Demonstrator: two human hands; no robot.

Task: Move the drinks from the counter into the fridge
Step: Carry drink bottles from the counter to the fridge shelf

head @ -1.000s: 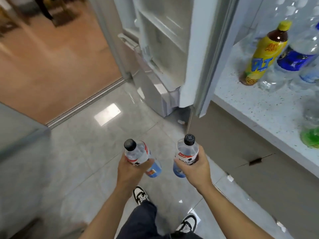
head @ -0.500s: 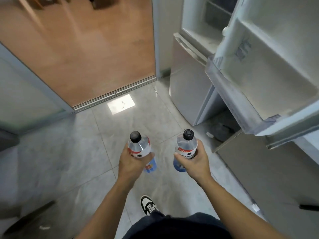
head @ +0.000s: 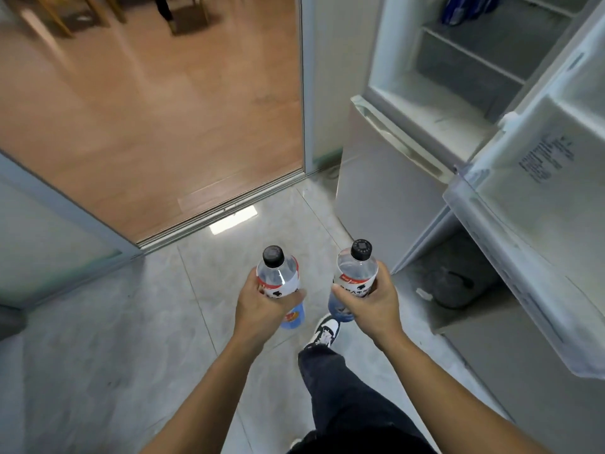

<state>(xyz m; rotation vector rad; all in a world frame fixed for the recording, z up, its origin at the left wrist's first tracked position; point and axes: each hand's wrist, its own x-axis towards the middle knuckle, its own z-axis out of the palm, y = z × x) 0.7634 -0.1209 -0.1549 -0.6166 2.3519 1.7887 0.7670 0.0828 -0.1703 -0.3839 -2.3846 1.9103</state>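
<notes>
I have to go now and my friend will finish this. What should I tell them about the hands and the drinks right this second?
Left hand: grips a black-capped bottle, upright.
Right hand: grips a second black-capped bottle, upright.
Both bottles are over the tiled floor, not in the fridge yet.
The fridge stands open ahead to the right, its door shelf nearest; something blue already sits on an upper shelf.
Left to do: set both bottles inside. The counter is out of view, so check it for more drinks.
</notes>
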